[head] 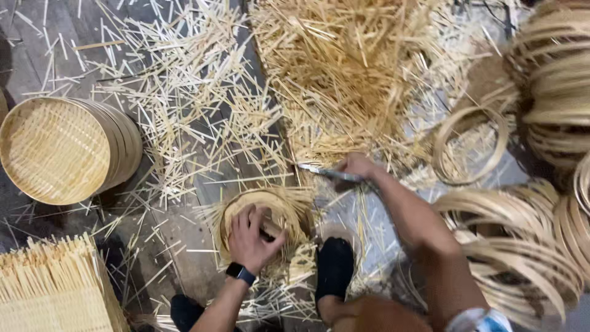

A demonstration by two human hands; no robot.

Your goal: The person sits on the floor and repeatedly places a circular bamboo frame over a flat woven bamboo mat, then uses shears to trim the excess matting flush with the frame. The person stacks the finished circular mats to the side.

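While your left hand [251, 237] is pressing one round basket [270, 215], your right hand [355, 167] is gripping one knife [329, 173]; its handle is hiding inside closed fingers.

Round basket [265, 221] at center, stacked trays [64, 147] to its left, hoops [522, 246] to its right, stick pile [344, 67] behind.
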